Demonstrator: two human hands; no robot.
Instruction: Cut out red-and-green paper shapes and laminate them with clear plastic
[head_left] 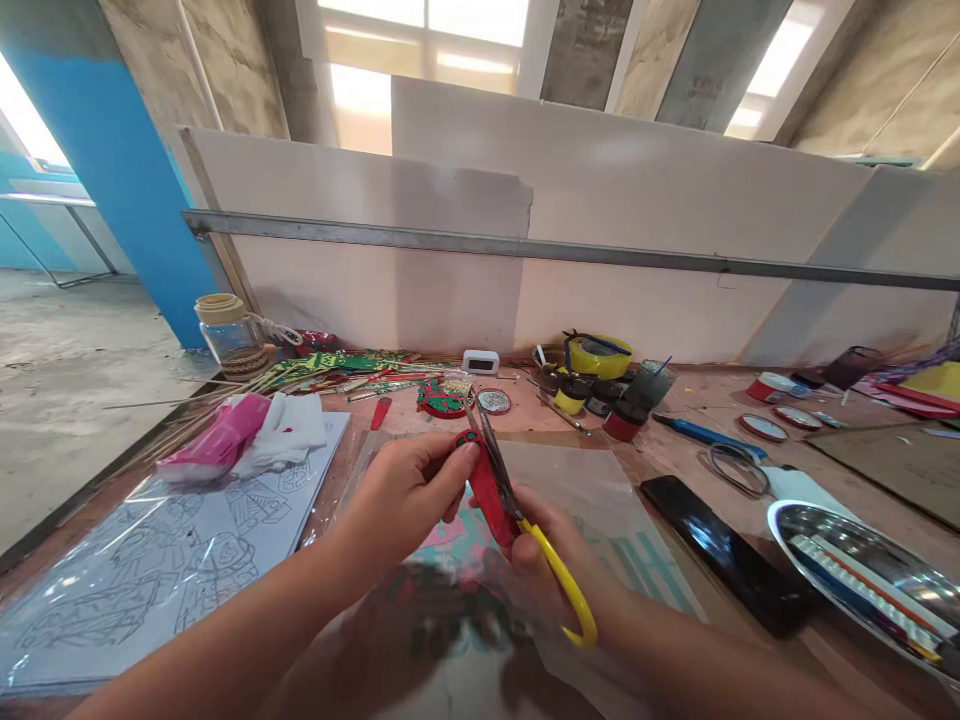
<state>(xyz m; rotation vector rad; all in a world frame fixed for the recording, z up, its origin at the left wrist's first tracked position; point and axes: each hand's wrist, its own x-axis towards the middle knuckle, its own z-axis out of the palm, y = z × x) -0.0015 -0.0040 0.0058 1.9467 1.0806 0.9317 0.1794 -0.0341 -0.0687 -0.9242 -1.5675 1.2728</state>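
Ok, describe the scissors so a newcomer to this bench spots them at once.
Below the long pale board, find the middle of the worktable, where the left hand holds a red strip. The scissors are beside it in the right hand, blades pointing away from the person. Their yellow handle sets them apart from the red strip.

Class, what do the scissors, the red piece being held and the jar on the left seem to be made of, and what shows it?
Scissors: metal blades, by their grey sheen; the smooth yellow handle looks like plastic.
Red piece: opaque, fairly dull, perhaps fabric or clay; the look leaves it open.
Jar: smooth, glossy glass or clear plastic, since it is see-through.
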